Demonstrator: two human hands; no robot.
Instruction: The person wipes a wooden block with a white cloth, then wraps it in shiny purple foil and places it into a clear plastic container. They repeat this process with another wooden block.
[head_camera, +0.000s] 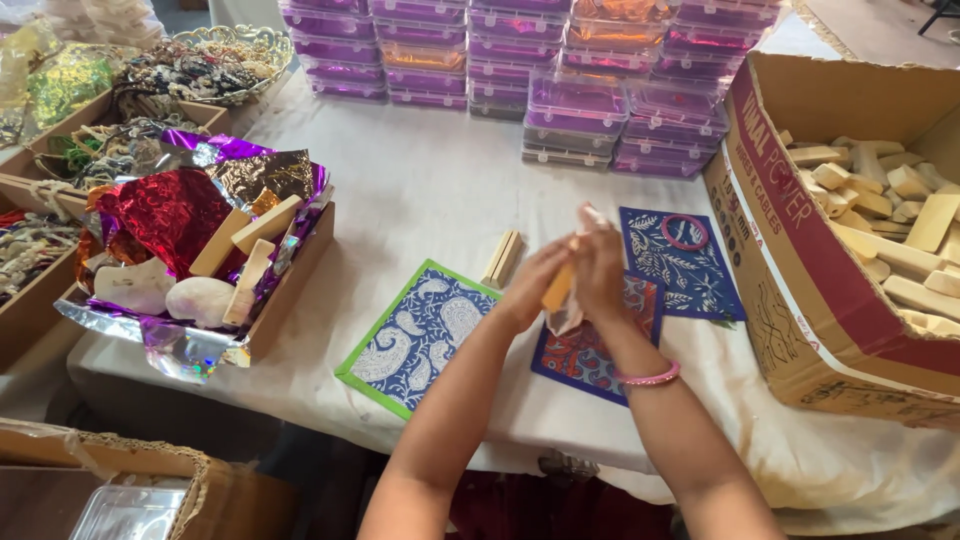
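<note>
White cloth covers the work table (440, 190). Landmark: the green-bordered blue paisley card (415, 335), lying flat near the front edge.

Count:
- Patterned cards: three. The green-bordered card; a red-and-blue card (585, 355) just right of it, partly hidden by the hands; a dark blue leaf-print card (680, 265) further right and behind.
- One pink ring (685, 232) lies on the leaf-print card.
- Two pale wooden blocks (502, 258) stand together just behind the landmark card.
- One pale wooden block (557, 288) is held between the hands, above and right of the landmark card.

Surroundings: left of the landmark card, a shallow cardboard tray (295, 275) holds crumpled metallic foil and more blocks. Far right, a large cardboard box (800, 270) is filled with wooden blocks. Behind, stacked purple-tinted plastic cases (575, 105) line the table.

Hand pose: both forearms reach forward and converge. The left hand (532, 285) grips the block from the left; the right hand (598, 265), wrist wearing a pink bangle (650, 377), closes over it together with a thin clear wrapper (567, 318).
</note>
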